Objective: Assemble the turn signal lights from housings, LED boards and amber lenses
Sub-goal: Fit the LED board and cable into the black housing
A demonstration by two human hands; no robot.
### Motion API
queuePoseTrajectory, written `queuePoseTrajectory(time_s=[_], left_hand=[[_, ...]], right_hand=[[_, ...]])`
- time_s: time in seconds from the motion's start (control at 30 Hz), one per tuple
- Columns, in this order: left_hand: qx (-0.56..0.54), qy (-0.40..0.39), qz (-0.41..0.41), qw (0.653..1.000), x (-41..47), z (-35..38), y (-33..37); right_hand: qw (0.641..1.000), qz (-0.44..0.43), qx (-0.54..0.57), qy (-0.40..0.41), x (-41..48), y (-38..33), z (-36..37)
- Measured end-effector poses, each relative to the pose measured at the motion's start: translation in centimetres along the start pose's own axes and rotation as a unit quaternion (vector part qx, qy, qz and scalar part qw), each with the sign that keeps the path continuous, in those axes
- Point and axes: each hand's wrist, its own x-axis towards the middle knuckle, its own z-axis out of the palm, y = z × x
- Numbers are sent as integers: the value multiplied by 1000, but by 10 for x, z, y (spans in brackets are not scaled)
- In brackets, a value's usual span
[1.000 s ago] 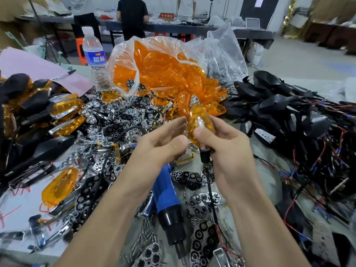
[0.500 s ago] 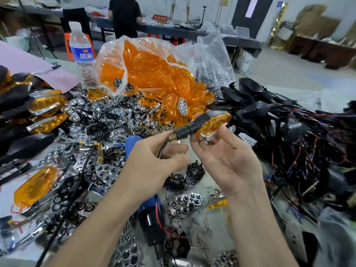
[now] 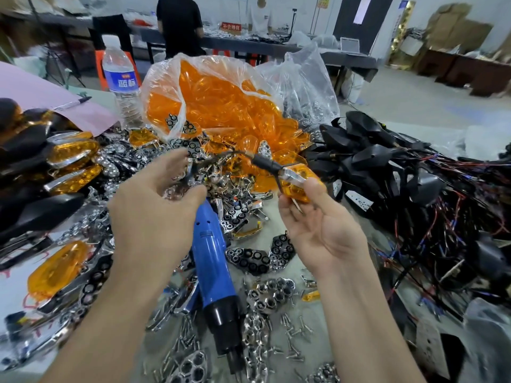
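Turn signal light (image 3: 300,181), amber, black stem pointing to 10 o'clock: right hand (image 3: 318,233) is pinching it at the fingertips, left hand (image 3: 154,205) is hovering loosely spread at its 9 o'clock, blue screwdriver (image 3: 213,261) lying below.

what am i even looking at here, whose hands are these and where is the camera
There is no machine here. A person is working with bare hands, and the single picture comes from a camera worn on their head, looking down at the table. The right hand pinches a small amber light with a black stem. Its thin wire trails to the left hand, but blur hides whether that hand holds it. On the table lie a clear bag of orange lenses, a blue electric screwdriver, black housings with wires, shiny chrome parts, loose screws and a water bottle.
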Motion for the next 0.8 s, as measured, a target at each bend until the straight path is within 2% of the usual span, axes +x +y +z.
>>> queuePoseTrajectory(time_s=[0.03, 0.1, 0.17, 0.2, 0.3, 0.37, 0.5, 0.63, 0.8], left_hand=[[71, 39, 38, 996, -2, 0, 0], [141, 96, 135, 976, -8, 3, 4], [150, 102, 217, 959, -13, 10, 1], [138, 77, 214, 964, -16, 13, 0], [25, -90, 58, 994, -20, 21, 1], [-111, -177, -21, 978, -21, 27, 2], [-255, -204, -82, 941, -12, 30, -5], [-291, -257, -88, 917, -5, 24, -11], [-319, -319, -126, 883, -3, 21, -15]], right_hand=[[1000, -2, 12, 7, -1, 2, 1], [999, -1, 35, -5, -1, 7, 2], [999, 11, 48, -22, -1, 12, 3], [998, 17, 52, -30, -1, 15, 3], [997, 43, 24, -65, -3, 27, 3], [992, 62, -34, -102, -6, 35, 4], [976, 39, -133, -165, -8, 39, 6], [957, -7, -238, -163, -9, 29, 6], [961, -2, -224, -160, -11, 36, 10]])
